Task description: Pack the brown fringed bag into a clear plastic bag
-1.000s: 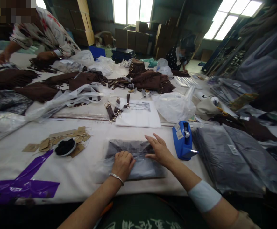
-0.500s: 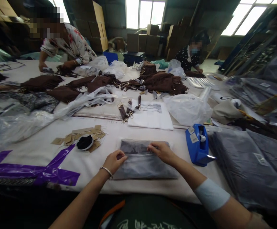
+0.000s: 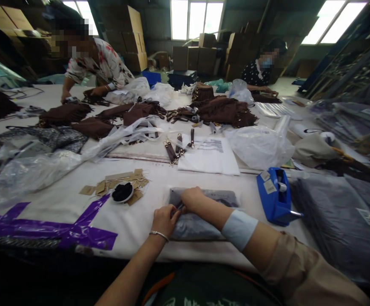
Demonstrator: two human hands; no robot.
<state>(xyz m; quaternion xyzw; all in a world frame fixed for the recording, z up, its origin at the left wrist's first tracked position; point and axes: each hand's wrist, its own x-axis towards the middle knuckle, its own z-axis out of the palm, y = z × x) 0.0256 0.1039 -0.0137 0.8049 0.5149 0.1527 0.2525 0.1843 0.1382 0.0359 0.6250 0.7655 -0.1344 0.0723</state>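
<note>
A dark grey folded item in a clear plastic bag (image 3: 200, 227) lies flat on the white-covered table in front of me. My left hand (image 3: 165, 220) is closed at the bag's left part, thumb and fingers pinching its plastic. Right beside it, my right hand (image 3: 193, 200) is closed on the same bag, knuckles up, its fingertips partly hidden. The two hands nearly touch. Right of the bag stands a blue tape dispenser (image 3: 269, 193). To the left is a small white dish (image 3: 131, 196) of black strings, resting among brown cardboard tags (image 3: 100, 187).
Grey bagged items (image 3: 341, 221) are stacked at the right. Purple tape (image 3: 89, 236) marks the table's front left. Beyond lie brown leather straps (image 3: 169, 149), a white printed sheet (image 3: 206, 159), crumpled plastic (image 3: 258, 146) and brown fringed bags (image 3: 226, 110). Two co-workers (image 3: 98, 63) work across the table.
My right hand has moved left across the bag to meet my left hand at its left part. The view has shifted slightly, so the table appears further right.
</note>
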